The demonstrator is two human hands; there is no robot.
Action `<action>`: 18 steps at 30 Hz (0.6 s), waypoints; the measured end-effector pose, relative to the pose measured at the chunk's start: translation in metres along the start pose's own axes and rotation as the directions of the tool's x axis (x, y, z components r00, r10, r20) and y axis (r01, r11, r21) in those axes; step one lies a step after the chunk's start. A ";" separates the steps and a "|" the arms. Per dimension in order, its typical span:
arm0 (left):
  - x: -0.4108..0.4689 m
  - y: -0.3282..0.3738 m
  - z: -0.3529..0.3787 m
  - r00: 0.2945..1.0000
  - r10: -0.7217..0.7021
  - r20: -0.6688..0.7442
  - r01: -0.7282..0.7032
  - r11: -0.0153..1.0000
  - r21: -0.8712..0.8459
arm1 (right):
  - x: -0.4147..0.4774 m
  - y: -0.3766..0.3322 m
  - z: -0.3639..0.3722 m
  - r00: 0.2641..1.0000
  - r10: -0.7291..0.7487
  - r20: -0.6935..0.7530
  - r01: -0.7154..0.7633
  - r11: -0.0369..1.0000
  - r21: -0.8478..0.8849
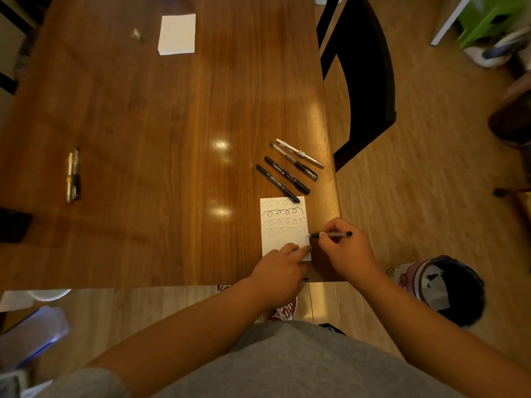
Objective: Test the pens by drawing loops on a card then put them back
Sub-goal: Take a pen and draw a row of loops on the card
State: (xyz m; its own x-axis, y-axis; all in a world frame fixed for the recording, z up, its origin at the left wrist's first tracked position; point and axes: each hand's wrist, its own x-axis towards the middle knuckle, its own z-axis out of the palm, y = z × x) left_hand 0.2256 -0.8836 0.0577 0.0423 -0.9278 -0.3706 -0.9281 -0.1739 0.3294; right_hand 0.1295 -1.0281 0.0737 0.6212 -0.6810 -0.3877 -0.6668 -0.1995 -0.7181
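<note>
Right hand [342, 249] pinched the pen [330, 234], tip at the card [283, 241] edge beyond its fingertips; left hand [280, 268] pinned it with flat fingers. Overshooting could ink the table [172, 173].

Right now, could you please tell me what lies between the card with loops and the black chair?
Head view: four pens lie side by side on the table, between card and chair.

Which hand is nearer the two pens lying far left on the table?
Left. The left hand rests on the card, right of the two pens; the right hand, gripping a pen, is farther right.
</note>
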 end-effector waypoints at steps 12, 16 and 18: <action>-0.010 0.002 -0.004 0.952 -0.229 -0.202 0.157 0.935 -0.317 | -0.020 -0.007 -0.032 0.989 0.146 0.002 -0.135 0.913 0.385; -0.014 0.001 -0.010 0.915 -0.310 -0.258 0.194 0.900 -0.391 | -0.032 -0.015 -0.046 0.981 0.186 0.059 -0.190 0.844 0.502; -0.014 0.001 -0.014 0.915 -0.313 -0.256 0.193 0.894 -0.404 | -0.036 -0.021 -0.048 0.983 0.173 0.064 -0.182 0.847 0.500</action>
State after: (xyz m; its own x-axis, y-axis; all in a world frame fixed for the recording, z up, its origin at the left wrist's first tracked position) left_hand 0.2289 -0.8759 0.0757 0.4237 -0.8787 -0.2201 -0.6719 -0.4678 0.5741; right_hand 0.1016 -1.0332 0.1307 0.5213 -0.6590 -0.5422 -0.4717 0.3069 -0.8266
